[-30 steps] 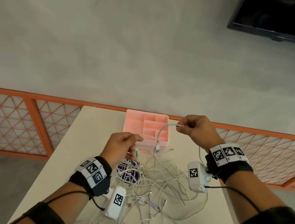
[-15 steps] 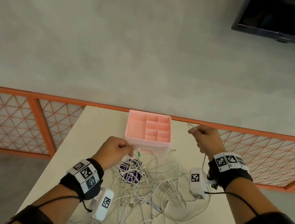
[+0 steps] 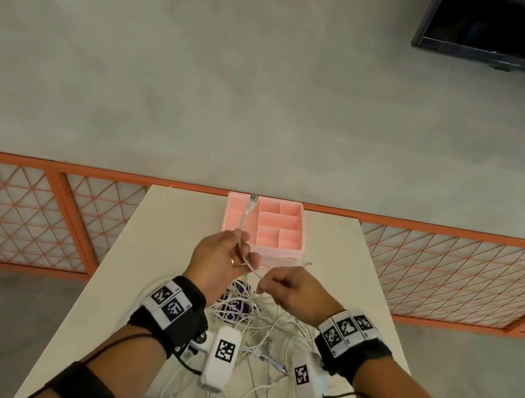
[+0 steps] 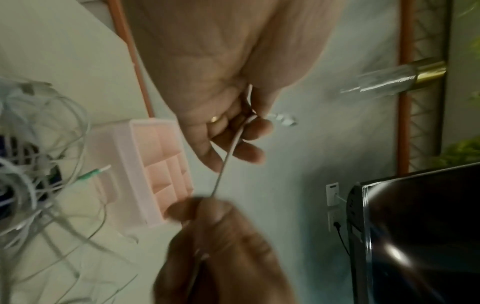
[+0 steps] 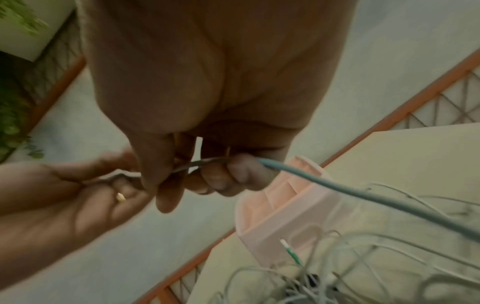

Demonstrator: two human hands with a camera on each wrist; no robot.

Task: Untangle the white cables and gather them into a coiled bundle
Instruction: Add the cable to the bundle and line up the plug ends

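My hands have come together: half a second ago they were well apart. Now my left hand (image 3: 221,258) curls round one white cable (image 3: 244,220), its plug end standing up past my fingertips over the pink tray (image 3: 283,252). My right hand (image 3: 290,292) pinches the same cable just beside it. The tangle (image 3: 264,348) lies below my wrists. I judge coiling is starting.

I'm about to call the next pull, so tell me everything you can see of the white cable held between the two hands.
The white cable is thin, round and plastic-looking. The left hand holds it, its plug end sticking up over the pink organizer. A short span runs to the right hand, which pinches it; the rest drops into the tangled pile.
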